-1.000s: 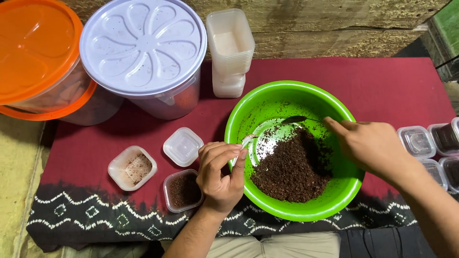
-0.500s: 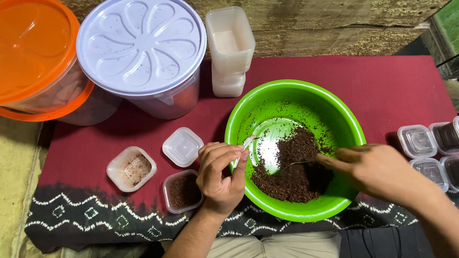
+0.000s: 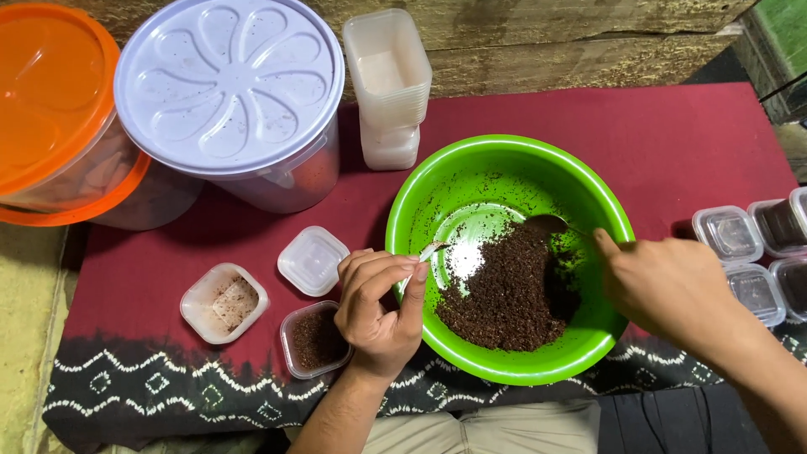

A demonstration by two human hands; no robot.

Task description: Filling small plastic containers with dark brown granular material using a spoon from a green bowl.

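Observation:
A bright green bowl (image 3: 504,168) holds a heap of dark brown crumbly mix (image 3: 504,298) on a red cloth. My right hand (image 3: 668,286) grips a spoon (image 3: 551,224) whose bowl rests on the mix near the far side. My left hand (image 3: 378,303) is closed at the bowl's left rim, pinching a small white piece (image 3: 430,250) between thumb and fingers. Just left of that hand sits a small clear tub (image 3: 313,339) partly filled with the brown mix.
A small tub (image 3: 224,303) with residue and a square lid (image 3: 313,260) lie left of the bowl. Behind stand a stack of small tubs (image 3: 387,84), a large white-lidded bucket (image 3: 229,92) and an orange-lidded one (image 3: 50,109). Lidded filled tubs (image 3: 752,252) line the right edge.
My right hand swept the spoon through the mix toward me, then back up to the far side of the heap. My left hand stayed at the bowl's rim.

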